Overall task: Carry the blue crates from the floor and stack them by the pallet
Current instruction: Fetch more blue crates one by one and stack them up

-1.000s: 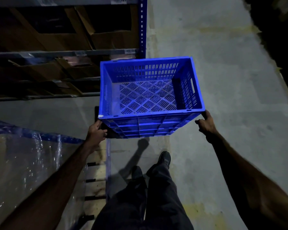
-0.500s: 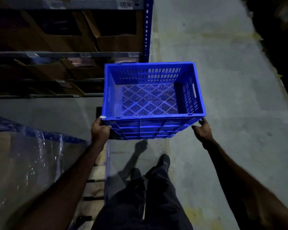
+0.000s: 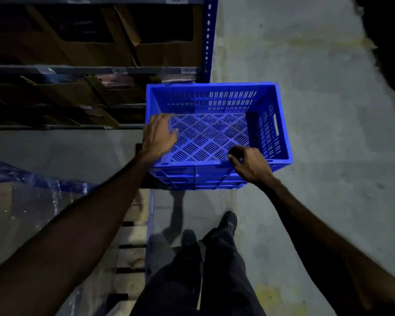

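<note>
An empty blue slatted crate (image 3: 214, 133) sits level on a stack of nested blue crates (image 3: 192, 179) on the floor, just past the pallet's corner. My left hand (image 3: 157, 135) lies palm down over the crate's left rim, fingers spread toward the inside. My right hand (image 3: 251, 165) is curled over the near rim close to the right corner. Both forearms reach in from the bottom of the view.
A wooden pallet (image 3: 132, 236) with a plastic-wrapped load (image 3: 32, 213) stands at my left. A blue-posted shelving rack (image 3: 206, 42) with cardboard boxes (image 3: 89, 49) runs behind the crates. Grey concrete floor (image 3: 317, 133) stretches to the right. My feet (image 3: 228, 221) stand just short of the stack.
The crate has come down and away from me onto the stack. Both hands left its lower corners: the left now rests over the left rim, the right on the near rim.
</note>
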